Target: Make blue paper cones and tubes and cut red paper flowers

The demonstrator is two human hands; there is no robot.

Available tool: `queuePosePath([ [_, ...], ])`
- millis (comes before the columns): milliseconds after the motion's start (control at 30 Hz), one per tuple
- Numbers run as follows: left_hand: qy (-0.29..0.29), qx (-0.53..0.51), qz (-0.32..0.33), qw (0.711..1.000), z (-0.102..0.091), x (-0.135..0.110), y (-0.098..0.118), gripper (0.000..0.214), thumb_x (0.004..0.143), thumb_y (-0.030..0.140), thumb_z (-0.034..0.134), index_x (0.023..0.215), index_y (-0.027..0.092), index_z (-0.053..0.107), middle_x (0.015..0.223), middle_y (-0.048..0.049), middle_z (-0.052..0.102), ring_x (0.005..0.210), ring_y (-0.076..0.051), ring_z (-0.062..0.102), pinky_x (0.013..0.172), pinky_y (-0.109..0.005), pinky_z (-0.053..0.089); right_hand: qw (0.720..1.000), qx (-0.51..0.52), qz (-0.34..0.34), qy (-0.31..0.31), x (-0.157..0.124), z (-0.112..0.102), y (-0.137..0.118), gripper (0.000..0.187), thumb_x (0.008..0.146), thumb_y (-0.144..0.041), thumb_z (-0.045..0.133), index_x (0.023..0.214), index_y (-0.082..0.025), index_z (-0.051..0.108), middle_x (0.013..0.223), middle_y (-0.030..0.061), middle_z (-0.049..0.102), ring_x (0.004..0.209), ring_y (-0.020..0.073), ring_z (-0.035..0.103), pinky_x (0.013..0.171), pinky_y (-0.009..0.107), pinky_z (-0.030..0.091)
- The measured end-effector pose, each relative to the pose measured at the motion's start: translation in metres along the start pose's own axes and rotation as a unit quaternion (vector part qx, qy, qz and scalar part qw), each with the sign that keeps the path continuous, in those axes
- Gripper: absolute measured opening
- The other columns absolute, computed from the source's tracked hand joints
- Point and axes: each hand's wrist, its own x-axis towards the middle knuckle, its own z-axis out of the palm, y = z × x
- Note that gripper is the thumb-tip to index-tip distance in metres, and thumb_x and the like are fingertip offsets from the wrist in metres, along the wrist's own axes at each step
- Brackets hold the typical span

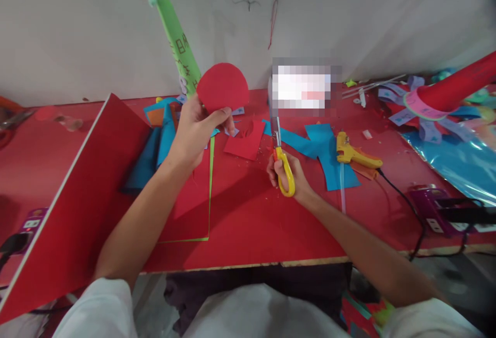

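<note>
- The disc (222, 86), red paper, is held up over the table (248, 224).
- The left hand (197, 126) pinches the disc's lower edge, thumb in front; the fingers behind are partly hidden.
- The right hand (292, 172), right of the disc and nearer the person, is curled around the yellow handles of the scissors (277, 139), blades pointing up and away.
- Below the disc lies the scrap (245, 141), red with a rounded cut-out.
- Nearer the person than the disc are the sheets (186, 214), partly covered by the left forearm.
- Left of the disc, the board (77, 198) leans at a tilt, blue paper (166, 131) beside it.
- Behind and left of the disc rises the green tube (176, 38), star-topped, its foot hidden by the left hand.
- Right of the disc, past the scissors, the glue gun (358, 157) lies over blue pieces (329, 147).
- Far right of the disc, the red cone (461, 82) is cut off by the picture's edge.
- A pixelated patch just right of the disc hides what is there; the blade tips beside it are blurred.
</note>
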Motion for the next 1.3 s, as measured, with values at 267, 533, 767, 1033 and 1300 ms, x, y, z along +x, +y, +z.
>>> queuePosePath([
  [267,0.015,-0.004,0.015,1.000,0.013,-0.007,-0.017,0.018,0.088,0.028,0.081,0.086,0.020,0.065,0.083,-0.0015,0.070,0.083,-0.018,0.070,0.079,-0.034,0.061,0.996,0.001,-0.028,-0.082,-0.010,0.004,0.021,0.068,0.090,-0.092,0.051,0.101,-0.025,0.054,0.088,-0.0001,0.063,0.057,0.0109,0.048,0.052,0.028,0.041],
  [533,0.027,0.001,0.010,1.000,0.022,-0.012,-0.023,0.019,0.082,0.032,0.082,0.081,0.020,0.067,0.078,0.0001,0.066,0.075,-0.014,0.066,0.075,-0.028,0.058,0.995,-0.029,-0.054,-0.074,-0.011,0.000,0.023,0.064,0.093,-0.088,0.052,0.095,-0.024,0.052,0.081,-0.0028,0.054,0.061,0.0109,0.047,0.053,0.027,0.038],
  [767,0.034,0.057,0.025,0.997,0.021,-0.015,-0.021,0.020,0.082,0.034,0.082,0.083,0.020,0.068,0.081,-0.0008,0.067,0.078,-0.016,0.065,0.076,-0.029,0.059,0.997,-0.023,-0.054,-0.042,-0.009,0.003,0.010,0.068,0.086,-0.091,0.059,0.093,-0.023,0.053,0.079,-0.0044,0.052,0.058,0.0086,0.043,0.050,0.025,0.036],
  [1033,0.022,0.077,0.034,0.996,0.019,-0.017,-0.023,0.019,0.086,0.033,0.081,0.084,0.019,0.069,0.082,-0.0016,0.066,0.077,-0.016,0.065,0.075,-0.030,0.059,0.999,-0.027,-0.036,-0.016,-0.007,0.003,0.001,0.069,0.080,-0.092,0.065,0.086,-0.024,0.052,0.074,-0.0044,0.048,0.057,0.0093,0.040,0.047,0.025,0.033],
  [1300,0.012,0.074,0.028,0.997,0.020,-0.018,-0.024,0.019,0.086,0.034,0.081,0.085,0.019,0.069,0.080,-0.0006,0.066,0.074,-0.014,0.062,0.075,-0.029,0.060,0.999,-0.010,-0.030,-0.023,-0.009,0.003,0.000,0.069,0.080,-0.092,0.066,0.085,-0.025,0.049,0.068,-0.0071,0.043,0.050,0.0076,0.038,0.045,0.025,0.032],
])
